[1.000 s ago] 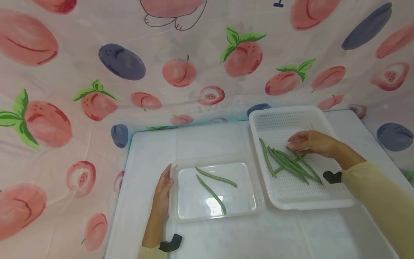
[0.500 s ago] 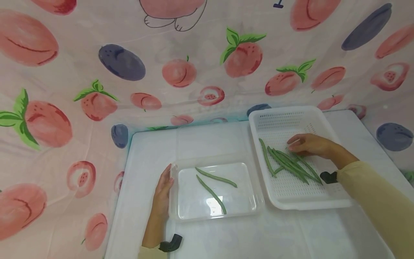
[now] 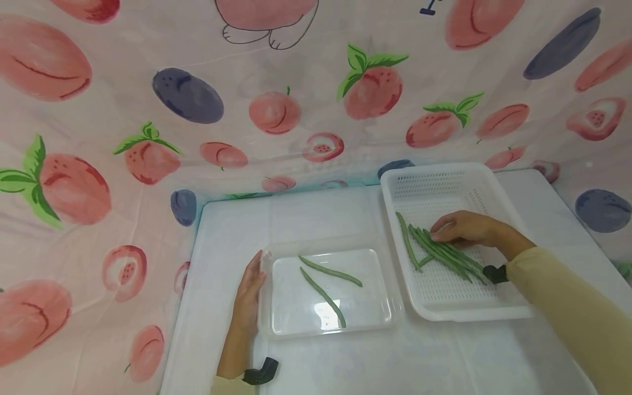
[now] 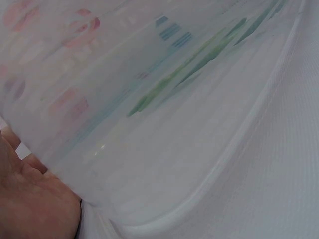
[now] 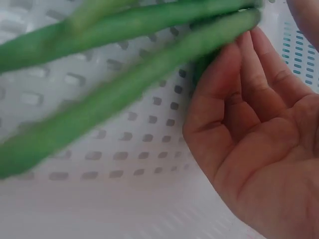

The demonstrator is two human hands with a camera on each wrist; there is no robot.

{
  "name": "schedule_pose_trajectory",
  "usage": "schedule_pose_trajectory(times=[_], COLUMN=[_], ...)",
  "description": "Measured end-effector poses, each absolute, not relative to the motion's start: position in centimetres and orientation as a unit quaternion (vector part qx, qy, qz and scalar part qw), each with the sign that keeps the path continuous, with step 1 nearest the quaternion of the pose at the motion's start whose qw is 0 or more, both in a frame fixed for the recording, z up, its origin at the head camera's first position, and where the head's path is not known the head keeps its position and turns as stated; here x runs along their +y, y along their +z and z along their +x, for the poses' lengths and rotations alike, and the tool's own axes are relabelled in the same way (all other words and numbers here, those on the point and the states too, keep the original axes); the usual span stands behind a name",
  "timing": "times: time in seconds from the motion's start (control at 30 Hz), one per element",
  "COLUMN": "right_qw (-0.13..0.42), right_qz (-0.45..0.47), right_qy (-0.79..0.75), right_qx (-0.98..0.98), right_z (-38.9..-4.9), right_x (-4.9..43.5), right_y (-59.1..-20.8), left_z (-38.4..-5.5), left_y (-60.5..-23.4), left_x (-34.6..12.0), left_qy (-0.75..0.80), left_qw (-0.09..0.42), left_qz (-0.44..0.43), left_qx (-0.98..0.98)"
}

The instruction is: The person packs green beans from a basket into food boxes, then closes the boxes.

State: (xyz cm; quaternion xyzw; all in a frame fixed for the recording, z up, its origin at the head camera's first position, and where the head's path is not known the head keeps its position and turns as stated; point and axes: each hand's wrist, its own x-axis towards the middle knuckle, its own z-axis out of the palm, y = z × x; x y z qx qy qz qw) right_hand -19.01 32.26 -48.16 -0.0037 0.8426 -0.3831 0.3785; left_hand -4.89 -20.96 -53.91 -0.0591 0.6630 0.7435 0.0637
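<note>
Against the left end of a clear plastic container [image 3: 333,330] rests my left hand [image 3: 247,299], its fingers along the wall; part of its palm shows in the left wrist view. Two green beans lie apart on the container's floor, an upper green bean [image 3: 329,270] and a lower green bean [image 3: 322,296]. My right hand [image 3: 466,227] is inside a white perforated basket [image 3: 429,189], low over several green beans [image 3: 439,254]. Thumb and fingers close on the end of a green bean [image 5: 124,94] in the right wrist view, partly hiding the others' ends.
The container and basket stand side by side on a white table [image 3: 237,219], basket to the right. Behind and at the sides hangs a fruit-printed cloth [image 3: 316,71]. Another green bean [image 3: 408,241] lies by the basket's left wall. Dark devices sit at both wrists.
My right hand has moved left and toward me in the basket, and the rightmost bean has shifted against the bunch. The left hand, the container and its two beans stay put.
</note>
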Motion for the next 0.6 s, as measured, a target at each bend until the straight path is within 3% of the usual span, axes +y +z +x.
schedule_pose_trajectory(times=[0.6], right_qw=[0.373], right_qz=[-0.005], right_qy=[-0.44], right_qx=[0.817], right_z=[-18.42], right_x=[32.38], right_y=[-48.03], left_z=[-4.88], left_y=[-53.99], left_x=[-21.05], left_qy=[0.745], left_qw=[0.068], left_qz=[-0.059], left_qx=[0.661])
